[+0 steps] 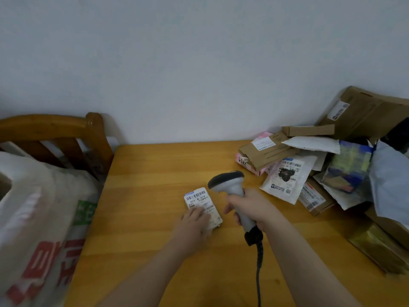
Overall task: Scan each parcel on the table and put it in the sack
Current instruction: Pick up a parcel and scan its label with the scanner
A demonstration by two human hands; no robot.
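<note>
A right hand [250, 210] curls round a scanner [230, 185] aimed at a small parcel [202, 206] on the table [143, 229], pinned by flat, close-set fingers of the left hand [194, 221]. Scanning looks far from over: a heap of parcels [309, 169] waits far right, and the sack [39, 218] stands left.

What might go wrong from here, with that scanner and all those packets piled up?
The left hand lies on the label of the small parcel and may hide a barcode from the scanner in the right hand. The pile of parcels is loosely stacked; pulling one out might tip others. The cable trails over the near edge of the table and might snag.
</note>
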